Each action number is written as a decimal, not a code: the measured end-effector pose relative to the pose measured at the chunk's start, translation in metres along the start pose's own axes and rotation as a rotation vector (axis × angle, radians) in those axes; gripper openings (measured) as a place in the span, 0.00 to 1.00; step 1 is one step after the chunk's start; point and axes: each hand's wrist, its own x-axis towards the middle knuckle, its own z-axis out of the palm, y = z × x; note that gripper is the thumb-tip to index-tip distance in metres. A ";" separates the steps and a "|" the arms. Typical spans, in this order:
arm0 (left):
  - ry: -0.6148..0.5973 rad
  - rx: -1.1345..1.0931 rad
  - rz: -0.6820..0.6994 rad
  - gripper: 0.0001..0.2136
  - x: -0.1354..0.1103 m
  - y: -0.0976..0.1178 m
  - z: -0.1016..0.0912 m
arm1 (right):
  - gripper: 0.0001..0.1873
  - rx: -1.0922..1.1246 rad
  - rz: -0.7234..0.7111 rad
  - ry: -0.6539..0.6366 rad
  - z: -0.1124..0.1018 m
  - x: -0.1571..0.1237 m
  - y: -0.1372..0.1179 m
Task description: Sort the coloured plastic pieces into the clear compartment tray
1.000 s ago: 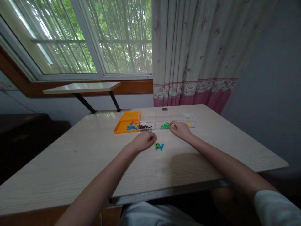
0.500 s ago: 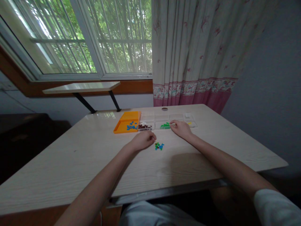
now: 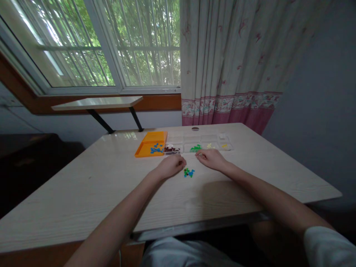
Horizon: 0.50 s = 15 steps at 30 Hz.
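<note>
On the table, a small cluster of green and blue pieces (image 3: 189, 172) lies just to the right of my left hand (image 3: 171, 166). That hand rests with its fingers curled in; whatever they may hold is hidden. My right hand (image 3: 212, 159) is in front of the clear divided tray (image 3: 191, 138), thumb and fingertips pinched together. Anything between those fingertips is too small to make out. Green pieces (image 3: 195, 148) lie in the tray compartment just beyond the pinch. Dark brown pieces (image 3: 171, 149) fill part of another compartment, further left.
Blue pieces (image 3: 156, 148) lie in an open orange case (image 3: 142, 150) at the tray's left. Pale pieces (image 3: 209, 145) and yellow pieces (image 3: 224, 146) sit in the tray's right compartments. A raised shelf (image 3: 97, 102) stands at the table's back left.
My right hand has drawn back from the green pieces, moving nearer to me and slightly left. The pale pieces it covered now show. My left hand is almost where it was.
</note>
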 end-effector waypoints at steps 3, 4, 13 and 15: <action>0.036 -0.021 -0.012 0.08 0.000 0.000 0.003 | 0.11 0.025 -0.047 -0.024 0.001 -0.001 -0.005; 0.046 -0.031 -0.014 0.08 0.000 0.000 0.003 | 0.10 0.029 -0.056 -0.033 0.001 -0.002 -0.007; 0.103 -0.082 -0.014 0.09 0.002 0.009 0.006 | 0.11 0.090 -0.097 -0.095 0.008 -0.005 -0.019; 0.115 -0.088 -0.004 0.09 0.002 0.009 0.007 | 0.11 0.106 -0.098 -0.082 0.009 -0.006 -0.020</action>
